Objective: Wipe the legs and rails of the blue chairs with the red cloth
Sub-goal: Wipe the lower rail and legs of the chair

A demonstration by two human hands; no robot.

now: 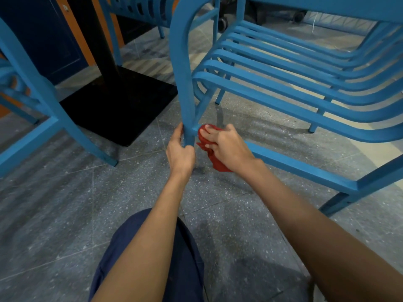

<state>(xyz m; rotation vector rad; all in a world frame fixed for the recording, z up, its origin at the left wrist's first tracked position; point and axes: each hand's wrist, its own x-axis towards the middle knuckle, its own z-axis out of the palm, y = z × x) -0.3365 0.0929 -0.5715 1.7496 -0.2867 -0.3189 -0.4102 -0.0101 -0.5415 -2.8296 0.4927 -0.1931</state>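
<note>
A blue slatted chair [283, 88] stands ahead and to the right. Its front leg [184, 83] comes down to the floor at centre. My left hand [180, 152] is wrapped around the bottom of that leg. My right hand [226, 147] holds the crumpled red cloth [214, 159] pressed against the right side of the same leg, where the low side rail [305, 168] joins it. The foot of the leg is hidden behind my hands.
A second blue chair [43, 118] stands at the left, and a third [139, 9] is at the back. A black table post with a square base [122, 101] sits between them. My knee in dark blue trousers [183, 258] is low in view on the speckled grey tiles [65, 214].
</note>
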